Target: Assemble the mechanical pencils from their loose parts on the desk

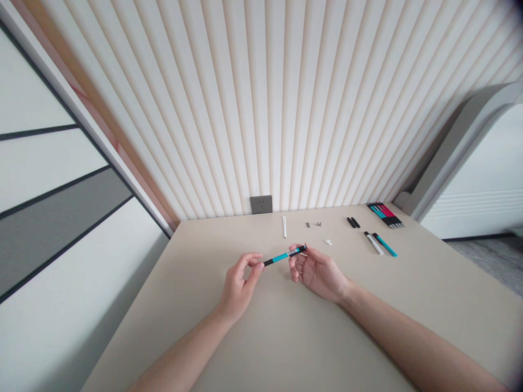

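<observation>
Head view: ribbed wall (253, 109) behind, beige surface (245, 337) below. Left hand (239, 286) and right hand (321, 275) are raised mid-surface. Step in hand, my read: two-handed work on a pen that looks whole, attention on its clip end. Next move calls for a firm left pinch and the right lined up with the barrel; slipping off-axis is the risk. Left grip: thumb and finger clamped on the pen's black lower end. Right grip: digits closed about the clip end. Row of pens (385, 215) lies far right, teal and red. Teal-and-black pen (280, 257) spans both grips, clip end higher. Loose teal barrel (385, 245) and white barrel (375, 244) sit right. Then white rods (285, 226), black tubes (353, 222), tiny white piece (328, 242); metal bits too small to identify.
</observation>
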### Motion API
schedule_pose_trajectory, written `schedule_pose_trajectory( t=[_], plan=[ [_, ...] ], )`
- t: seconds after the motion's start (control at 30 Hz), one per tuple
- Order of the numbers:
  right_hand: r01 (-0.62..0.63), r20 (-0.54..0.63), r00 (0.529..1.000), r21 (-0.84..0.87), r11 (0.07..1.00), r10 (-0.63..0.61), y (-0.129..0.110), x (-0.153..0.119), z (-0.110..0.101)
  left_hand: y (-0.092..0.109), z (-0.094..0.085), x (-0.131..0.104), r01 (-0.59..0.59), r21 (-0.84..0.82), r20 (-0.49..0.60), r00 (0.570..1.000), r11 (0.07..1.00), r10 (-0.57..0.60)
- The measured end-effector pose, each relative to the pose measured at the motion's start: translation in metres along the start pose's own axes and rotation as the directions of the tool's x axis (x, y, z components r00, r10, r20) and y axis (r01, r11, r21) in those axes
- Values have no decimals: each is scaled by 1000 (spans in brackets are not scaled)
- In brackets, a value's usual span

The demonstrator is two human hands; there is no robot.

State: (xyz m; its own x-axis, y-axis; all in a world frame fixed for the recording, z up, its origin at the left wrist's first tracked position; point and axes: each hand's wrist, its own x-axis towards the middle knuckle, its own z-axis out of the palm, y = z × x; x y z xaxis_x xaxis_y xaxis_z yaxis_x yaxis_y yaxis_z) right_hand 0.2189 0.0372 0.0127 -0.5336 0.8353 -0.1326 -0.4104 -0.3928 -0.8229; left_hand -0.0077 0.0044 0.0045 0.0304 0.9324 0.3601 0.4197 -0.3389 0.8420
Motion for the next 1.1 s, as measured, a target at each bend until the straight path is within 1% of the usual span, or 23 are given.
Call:
schedule_pose_trajectory(
  t=[0.07,0.17,0.3,0.43,0.53,0.6,0.7,0.87,1.0,1.1],
  plan=[
    [20,-10,1000,-17,1000,-20,1,1,-3,-1,0,1,-9,15,-3,1000,1000,9],
    [33,8,999,-16,999,-33,3,2,-6,-1,0,1,-16,28,-14,1000,999,16],
    [42,-3,999,-28,999,-42,7,3,-6,-3,1,2,-1,6,-50,999,1000,2],
    [145,-14,989,-58,988,-146,9,4,-4,-4,2,1,27,-37,-47,998,999,-28],
    [229,-31,971,-158,961,-236,8,2,-4,-3,1,0,36,-31,-43,998,999,-37],
    [254,-45,961,-243,936,-273,6,1,-6,-1,1,0,45,-29,-41,998,999,-46],
    [283,-46,949,-317,905,-312,5,1,-9,2,1,0,69,-31,-24,997,997,-70],
    [324,-24,936,-327,888,-351,5,1,-11,8,0,2,98,-5,40,994,995,-98],
    [336,-15,931,-357,872,-365,8,2,-13,9,-1,4,77,39,67,995,996,-80],
    [339,-18,928,-377,862,-373,7,4,-14,7,-2,4,57,30,83,995,998,-59]
  ],
)
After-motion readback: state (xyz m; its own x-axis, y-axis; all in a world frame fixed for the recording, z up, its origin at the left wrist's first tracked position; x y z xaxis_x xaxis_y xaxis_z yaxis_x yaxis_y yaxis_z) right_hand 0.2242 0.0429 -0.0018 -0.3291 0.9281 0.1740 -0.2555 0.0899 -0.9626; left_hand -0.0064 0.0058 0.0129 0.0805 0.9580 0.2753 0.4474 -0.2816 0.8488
